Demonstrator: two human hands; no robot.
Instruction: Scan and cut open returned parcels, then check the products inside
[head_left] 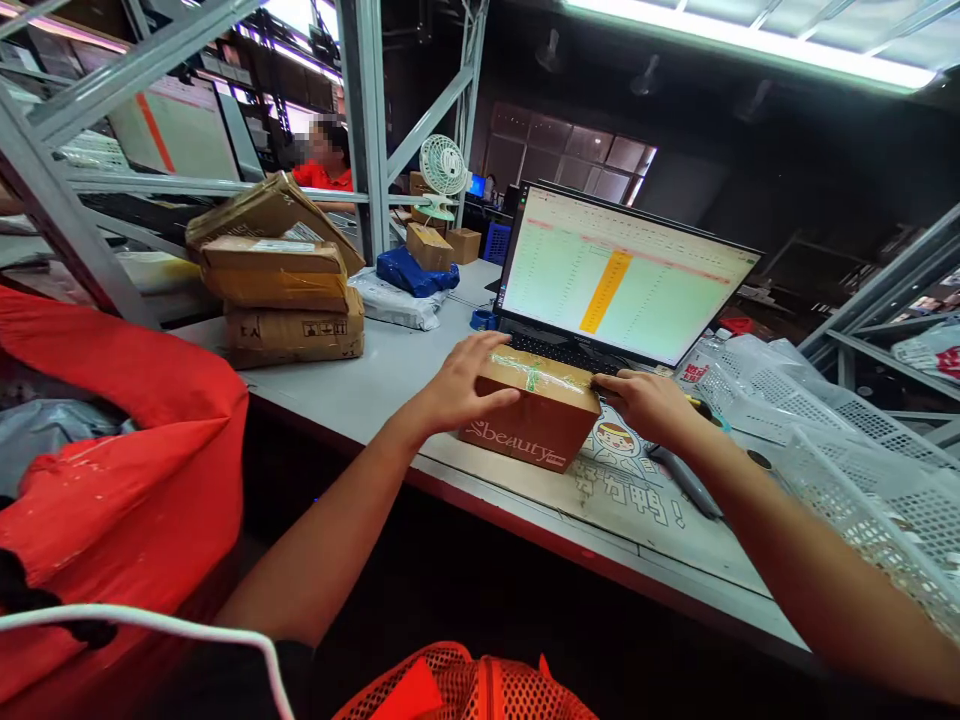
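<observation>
A brown cardboard box (525, 425) with "beauty" printed on its front sits on the desk mat, with clear tape and a green mark on its top. My left hand (469, 378) grips its left end, the thumb along the front edge and the fingers over the top. At the right rear corner of the box is my right hand (645, 400), its index finger stretched toward the corner and the other fingers partly hidden. Whether that fingertip touches box or keyboard, I cannot tell. Just behind the box lies a black keyboard (551, 350), partly covered, below a lit monitor (622, 275) showing a spreadsheet.
Taped cartons (292, 330) are stacked at the left, beside a blue parcel (416, 272) and a green fan (442, 165). White plastic baskets (847, 500) crowd the right. A grey handheld device (686, 480) lies near my right forearm. A red bag (150, 480) hangs left; a person in red (322, 175) is beyond.
</observation>
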